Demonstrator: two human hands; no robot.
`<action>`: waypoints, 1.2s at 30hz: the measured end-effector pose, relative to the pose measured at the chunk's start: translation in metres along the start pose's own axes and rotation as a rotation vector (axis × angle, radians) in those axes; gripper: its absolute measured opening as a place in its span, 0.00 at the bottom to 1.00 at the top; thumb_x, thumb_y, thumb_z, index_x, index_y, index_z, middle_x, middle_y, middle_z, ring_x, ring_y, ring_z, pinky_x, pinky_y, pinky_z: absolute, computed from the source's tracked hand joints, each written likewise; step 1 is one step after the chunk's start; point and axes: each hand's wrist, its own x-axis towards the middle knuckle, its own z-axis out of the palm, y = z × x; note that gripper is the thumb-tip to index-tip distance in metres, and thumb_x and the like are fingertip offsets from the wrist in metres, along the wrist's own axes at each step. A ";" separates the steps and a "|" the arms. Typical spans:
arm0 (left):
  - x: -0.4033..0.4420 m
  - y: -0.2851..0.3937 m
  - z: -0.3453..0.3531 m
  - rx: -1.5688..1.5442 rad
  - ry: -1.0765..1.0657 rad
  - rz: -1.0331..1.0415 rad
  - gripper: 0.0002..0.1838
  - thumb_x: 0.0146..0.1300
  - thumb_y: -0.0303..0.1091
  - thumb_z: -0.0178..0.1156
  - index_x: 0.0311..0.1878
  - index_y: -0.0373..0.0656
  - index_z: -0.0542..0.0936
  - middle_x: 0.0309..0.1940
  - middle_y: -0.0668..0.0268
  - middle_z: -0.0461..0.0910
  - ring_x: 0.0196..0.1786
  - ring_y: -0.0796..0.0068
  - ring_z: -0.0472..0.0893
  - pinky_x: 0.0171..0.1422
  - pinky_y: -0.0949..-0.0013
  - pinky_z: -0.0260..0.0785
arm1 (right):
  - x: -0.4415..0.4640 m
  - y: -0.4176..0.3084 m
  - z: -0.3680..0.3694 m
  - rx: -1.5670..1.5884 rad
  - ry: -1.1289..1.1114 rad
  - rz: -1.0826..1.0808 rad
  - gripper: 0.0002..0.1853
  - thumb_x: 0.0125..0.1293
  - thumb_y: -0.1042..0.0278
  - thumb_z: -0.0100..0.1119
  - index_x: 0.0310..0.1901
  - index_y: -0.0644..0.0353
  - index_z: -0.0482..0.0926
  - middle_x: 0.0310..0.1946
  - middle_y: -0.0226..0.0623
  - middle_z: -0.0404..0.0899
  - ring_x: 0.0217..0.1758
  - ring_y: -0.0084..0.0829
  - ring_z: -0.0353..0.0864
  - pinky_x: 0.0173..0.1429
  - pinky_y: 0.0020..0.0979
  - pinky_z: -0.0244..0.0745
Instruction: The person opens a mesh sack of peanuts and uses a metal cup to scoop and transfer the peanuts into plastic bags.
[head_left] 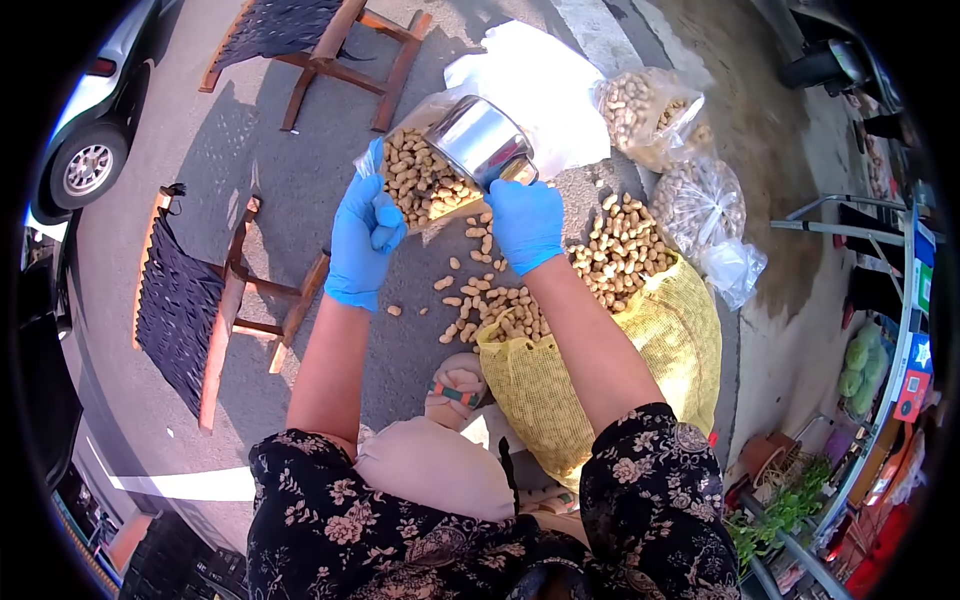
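My left hand (366,237), in a blue glove, is closed on the edge of a clear plastic bag partly filled with peanuts (415,178). In my right hand (527,222), also gloved in blue, is the handle of a shiny metal cup (480,137). The cup is tilted over the bag, its mouth at the peanuts. Below my right forearm a yellow mesh sack (640,370) lies open, with loose peanuts (618,250) at its mouth and spilled on the ground.
White plastic (535,90) lies ahead. Filled peanut bags (700,205) stand at the right. Two wooden folding stools (185,310) are on the left, near a parked car (100,130). A metal-framed stall (900,330) with goods lines the right edge.
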 end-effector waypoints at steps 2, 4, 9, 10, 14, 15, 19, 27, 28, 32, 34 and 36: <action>0.003 0.003 0.000 -0.013 0.013 0.016 0.25 0.68 0.41 0.49 0.67 0.47 0.62 0.16 0.79 0.68 0.12 0.90 0.55 0.17 0.83 0.46 | -0.001 -0.008 0.002 -0.004 0.036 -0.037 0.07 0.60 0.67 0.54 0.25 0.54 0.73 0.18 0.36 0.75 0.23 0.40 0.75 0.29 0.40 0.66; 0.005 0.004 -0.001 -0.029 0.059 0.022 0.25 0.68 0.39 0.49 0.67 0.47 0.62 0.17 0.79 0.69 0.12 0.90 0.55 0.17 0.83 0.46 | 0.000 -0.017 0.006 -0.033 0.036 -0.120 0.06 0.59 0.68 0.54 0.25 0.54 0.73 0.18 0.36 0.75 0.23 0.40 0.75 0.29 0.40 0.66; 0.007 0.005 -0.003 -0.039 0.015 0.015 0.25 0.67 0.39 0.49 0.67 0.47 0.62 0.17 0.79 0.66 0.12 0.90 0.54 0.17 0.83 0.46 | 0.019 0.000 0.011 -0.050 0.084 0.082 0.08 0.58 0.67 0.56 0.23 0.53 0.71 0.17 0.36 0.74 0.21 0.40 0.74 0.28 0.39 0.66; 0.007 0.005 -0.001 -0.047 0.020 0.005 0.25 0.67 0.38 0.49 0.67 0.47 0.62 0.17 0.79 0.66 0.12 0.90 0.54 0.17 0.83 0.46 | 0.017 0.000 0.009 -0.064 0.079 0.062 0.08 0.58 0.66 0.57 0.23 0.54 0.71 0.17 0.37 0.74 0.22 0.40 0.74 0.28 0.39 0.66; 0.005 0.004 0.000 0.054 0.045 0.044 0.25 0.66 0.35 0.48 0.67 0.44 0.63 0.16 0.79 0.64 0.14 0.90 0.56 0.17 0.82 0.48 | 0.016 0.013 -0.014 0.116 0.176 0.130 0.08 0.59 0.65 0.58 0.25 0.56 0.75 0.19 0.40 0.76 0.21 0.37 0.75 0.27 0.36 0.66; 0.004 0.002 -0.002 0.077 0.033 0.050 0.25 0.66 0.34 0.48 0.67 0.44 0.63 0.16 0.79 0.65 0.14 0.90 0.56 0.17 0.82 0.48 | 0.014 0.017 -0.022 0.233 0.224 0.193 0.08 0.60 0.65 0.59 0.26 0.56 0.76 0.19 0.41 0.76 0.21 0.36 0.74 0.27 0.34 0.66; -0.001 -0.004 -0.002 0.133 -0.009 0.057 0.24 0.66 0.33 0.49 0.66 0.44 0.64 0.17 0.78 0.65 0.15 0.89 0.58 0.18 0.82 0.50 | -0.019 0.047 -0.069 1.089 0.323 0.686 0.12 0.61 0.60 0.62 0.25 0.59 0.77 0.15 0.22 0.69 0.18 0.16 0.63 0.24 0.23 0.60; -0.011 -0.035 -0.012 0.502 0.109 0.136 0.26 0.62 0.29 0.53 0.65 0.40 0.64 0.36 0.67 0.77 0.31 0.83 0.73 0.36 0.78 0.66 | -0.179 0.139 -0.079 1.461 0.386 1.495 0.14 0.60 0.59 0.58 0.22 0.55 0.70 0.11 0.25 0.62 0.14 0.24 0.65 0.20 0.28 0.64; -0.010 -0.037 -0.012 0.583 0.090 0.148 0.27 0.61 0.29 0.54 0.65 0.39 0.63 0.41 0.63 0.77 0.35 0.80 0.75 0.41 0.76 0.68 | -0.201 0.148 -0.070 1.504 0.333 1.594 0.14 0.60 0.59 0.57 0.21 0.54 0.68 0.10 0.26 0.60 0.14 0.26 0.66 0.21 0.30 0.65; -0.025 -0.065 0.018 1.264 0.255 0.738 0.33 0.57 0.28 0.58 0.66 0.36 0.59 0.53 0.54 0.70 0.53 0.62 0.71 0.58 0.62 0.63 | -0.237 0.153 -0.070 1.015 0.353 1.426 0.15 0.60 0.57 0.56 0.24 0.61 0.73 0.16 0.30 0.70 0.18 0.27 0.72 0.26 0.33 0.71; -0.040 -0.066 0.064 1.611 0.244 1.110 0.36 0.55 0.26 0.60 0.66 0.36 0.58 0.60 0.48 0.63 0.62 0.54 0.64 0.65 0.55 0.57 | -0.233 0.150 -0.084 0.246 0.218 1.120 0.12 0.56 0.62 0.60 0.27 0.64 0.75 0.22 0.40 0.79 0.23 0.37 0.78 0.32 0.35 0.74; -0.049 -0.107 0.080 1.580 -0.096 0.922 0.31 0.53 0.27 0.62 0.63 0.40 0.65 0.62 0.48 0.62 0.65 0.52 0.62 0.67 0.56 0.55 | -0.232 0.159 -0.081 0.018 0.186 0.742 0.09 0.53 0.64 0.62 0.27 0.60 0.75 0.24 0.43 0.79 0.26 0.42 0.79 0.34 0.38 0.73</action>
